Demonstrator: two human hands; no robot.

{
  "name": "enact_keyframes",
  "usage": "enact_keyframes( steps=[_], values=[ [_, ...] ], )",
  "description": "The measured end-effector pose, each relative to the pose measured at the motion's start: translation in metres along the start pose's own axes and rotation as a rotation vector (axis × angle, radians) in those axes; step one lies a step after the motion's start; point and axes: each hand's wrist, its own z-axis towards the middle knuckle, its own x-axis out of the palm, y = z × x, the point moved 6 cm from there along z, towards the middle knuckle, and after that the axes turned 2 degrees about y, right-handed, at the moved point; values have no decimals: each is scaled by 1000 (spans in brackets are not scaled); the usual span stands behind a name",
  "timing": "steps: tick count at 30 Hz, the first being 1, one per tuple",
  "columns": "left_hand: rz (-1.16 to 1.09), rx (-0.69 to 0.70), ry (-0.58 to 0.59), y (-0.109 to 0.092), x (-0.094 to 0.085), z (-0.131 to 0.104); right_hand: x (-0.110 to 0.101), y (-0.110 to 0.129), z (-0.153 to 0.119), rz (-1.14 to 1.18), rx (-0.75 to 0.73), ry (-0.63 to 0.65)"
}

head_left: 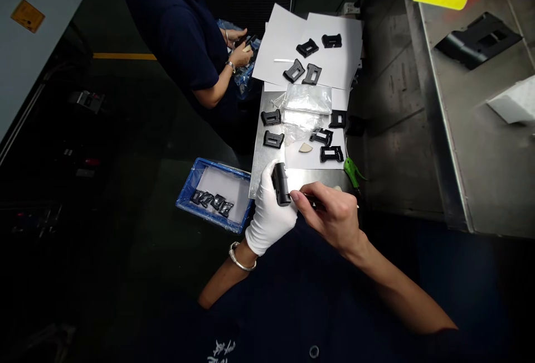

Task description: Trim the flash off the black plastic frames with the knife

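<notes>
My left hand (271, 212), in a white glove, is closed around a black plastic part (282, 184) held over the table's near edge. My bare right hand (330, 212) is closed, its thumb and index fingertip right beside the lower end of that part. Something thin seems to be between its fingers, mostly hidden by them, so its kind cannot be made out. Beyond my hands, on the table, lie several similar black parts, one with a rectangular opening (331, 154) being among the nearest. A small beige wedge-shaped piece (305, 148) rests close to them.
Clear plastic bags (307, 101) lie mid-table, near white paper sheets (284, 34) bearing more black parts. A blue bin (190, 207) with bagged black parts stands at left. Green-handled cutters (353, 170) lie at the right edge. A co-worker (188, 45) handles something at far left. A metal shelf (443, 101) stands right.
</notes>
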Motion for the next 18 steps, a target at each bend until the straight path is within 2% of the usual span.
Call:
enact_keyframes(
  steps=[5, 10, 18],
  values=[
    [-40, -3, 9, -8, 5, -1, 0, -4, 3, 24, 7, -31],
    [11, -8, -17, -7, 8, -4, -3, -10, 10, -2, 21, -71],
    [27, 82, 1, -14, 14, -9, -6, -24, 19, -28, 77, -73]
  ],
)
